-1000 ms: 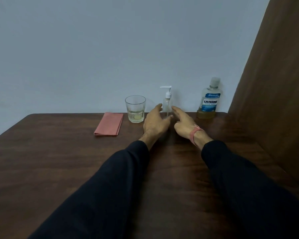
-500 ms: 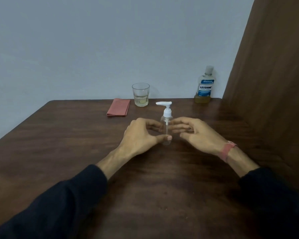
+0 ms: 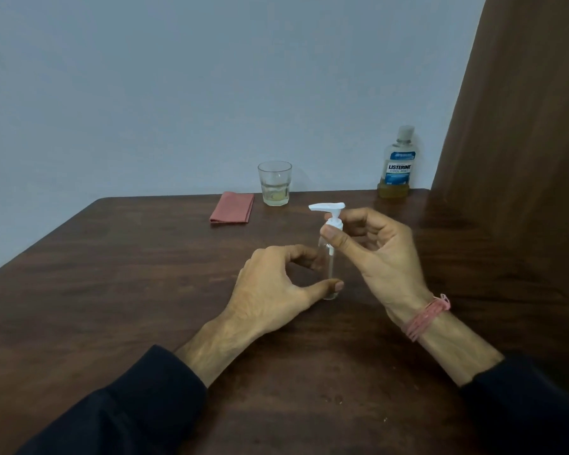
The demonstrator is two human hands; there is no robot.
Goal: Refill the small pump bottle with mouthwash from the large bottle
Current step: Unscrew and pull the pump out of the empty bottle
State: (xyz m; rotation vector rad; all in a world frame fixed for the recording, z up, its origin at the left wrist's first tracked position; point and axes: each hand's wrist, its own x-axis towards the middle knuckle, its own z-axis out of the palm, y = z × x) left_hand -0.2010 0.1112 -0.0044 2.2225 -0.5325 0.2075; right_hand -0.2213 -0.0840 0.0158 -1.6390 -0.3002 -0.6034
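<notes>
Two hands on the small pump bottle [image 3: 328, 267], which stands upright on the wooden table [image 3: 112, 290], near the middle. Left hand [image 3: 270, 290] pinches the clear body low down, thumb on the near side, fingers curled round the far side. Right hand [image 3: 375, 251] grips the white pump collar [image 3: 334, 224] between thumb and curled fingers, just under the spout head. Bottle looks empty or close to it; dip tube visible through the clear wall.

Large Listerine bottle [image 3: 396, 165] stands at the far edge by the wall, well apart from the hands, cap on, amber liquid only in its bottom part. Untouched at this point.

Also on the table: drinking glass [image 3: 274, 183] with a little pale liquid, and a folded pink cloth [image 3: 232, 207] just beside it. Pink band on the right wrist.

Progress, as judged: early. Pump top seems seated on the bottle, so the opening step is only in hand. Left to do: take the pump off, uncap the large bottle, pour, refit the pump. No mouthwash transferred yet, as far as can be seen.
</notes>
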